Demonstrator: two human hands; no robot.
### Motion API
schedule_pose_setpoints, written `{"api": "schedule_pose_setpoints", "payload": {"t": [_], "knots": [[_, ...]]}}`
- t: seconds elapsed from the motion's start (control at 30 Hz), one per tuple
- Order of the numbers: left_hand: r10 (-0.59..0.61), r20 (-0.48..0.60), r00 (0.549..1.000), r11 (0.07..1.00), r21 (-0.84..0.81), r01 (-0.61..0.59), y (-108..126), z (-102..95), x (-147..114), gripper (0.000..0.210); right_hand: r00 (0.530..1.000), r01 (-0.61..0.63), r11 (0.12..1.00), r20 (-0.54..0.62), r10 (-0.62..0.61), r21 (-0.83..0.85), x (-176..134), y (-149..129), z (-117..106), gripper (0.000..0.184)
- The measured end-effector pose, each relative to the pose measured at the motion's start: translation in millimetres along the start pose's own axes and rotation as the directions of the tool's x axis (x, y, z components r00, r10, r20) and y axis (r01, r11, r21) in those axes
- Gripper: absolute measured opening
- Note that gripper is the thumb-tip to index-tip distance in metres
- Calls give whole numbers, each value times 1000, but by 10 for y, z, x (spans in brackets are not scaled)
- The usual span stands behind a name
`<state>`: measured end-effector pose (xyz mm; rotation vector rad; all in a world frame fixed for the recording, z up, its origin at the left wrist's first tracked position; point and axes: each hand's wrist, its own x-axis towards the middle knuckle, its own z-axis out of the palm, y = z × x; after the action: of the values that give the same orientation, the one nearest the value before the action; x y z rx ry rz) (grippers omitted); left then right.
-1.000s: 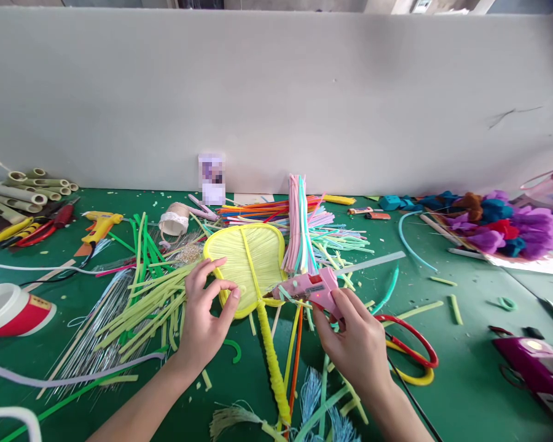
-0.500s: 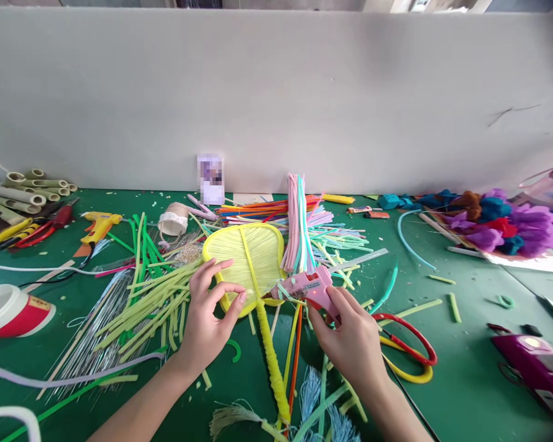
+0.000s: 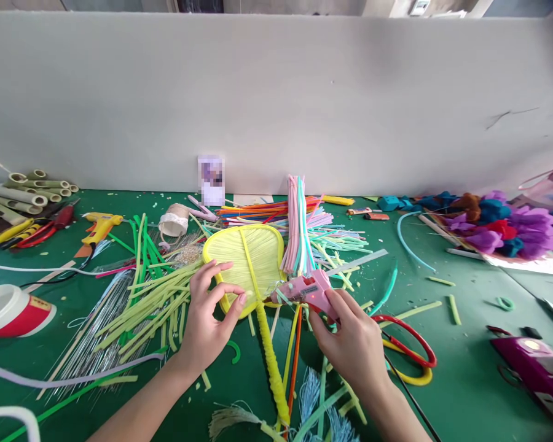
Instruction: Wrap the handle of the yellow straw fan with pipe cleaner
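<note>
A yellow fan [image 3: 230,252] with a ribbed, rounded face and a centre rib lies on the table, its wrapped yellow handle [image 3: 271,362] pointing toward me. My left hand [image 3: 209,313] is over the fan's lower left rim, thumb and forefinger pinched together; whatever is between them is too small to make out. Wrapped in my right hand [image 3: 350,325] is a pink hot glue gun [image 3: 308,290]. Its nozzle points left, close to where the handle joins the face; contact there cannot be told.
Pipe cleaners [image 3: 156,307] and loose wires spread left of the fan; a pink and mint bundle [image 3: 295,227] stands behind. Scissors [image 3: 415,344] with red and yellow handles lie right. A yellow glue gun [image 3: 100,228], a white-and-red cup [image 3: 16,312] and purple flowers [image 3: 532,227] sit farther out.
The pink glue gun has tilted slightly, and its nozzle has shifted a little down at the handle joint. My left hand has stayed in place.
</note>
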<state>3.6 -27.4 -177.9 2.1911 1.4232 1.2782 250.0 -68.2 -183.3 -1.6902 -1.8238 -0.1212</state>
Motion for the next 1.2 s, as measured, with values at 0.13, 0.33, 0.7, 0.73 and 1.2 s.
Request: {"api": "schedule_pose_setpoints", "payload": {"t": [0.13, 0.33, 0.7, 0.73, 1.2], "knots": [[-13, 8, 1000, 1000, -6, 13, 2, -6, -3, 8, 991, -126, 970, -21, 133, 210, 45, -48, -60, 21], [-69, 39, 997, 996, -47, 70, -16, 5, -5, 10, 957, -283, 947, -18, 289, 152, 177, 123, -198, 41], [-245, 104, 964, 968, -24, 249, 97, 17, -68, 25, 613, -726, 542, -41, 789, -423, 250, 1639, -669, 77], [-253, 118, 960, 966, -27, 258, 101, 16, -71, 26, 586, -744, 507, -60, 808, -436, 228, 1674, -700, 77], [-254, 218, 942, 966, 2, 260, 98, 16, -81, 33, 777, -563, 633, 601, 187, 532, 299, -605, 76, 30]]}}
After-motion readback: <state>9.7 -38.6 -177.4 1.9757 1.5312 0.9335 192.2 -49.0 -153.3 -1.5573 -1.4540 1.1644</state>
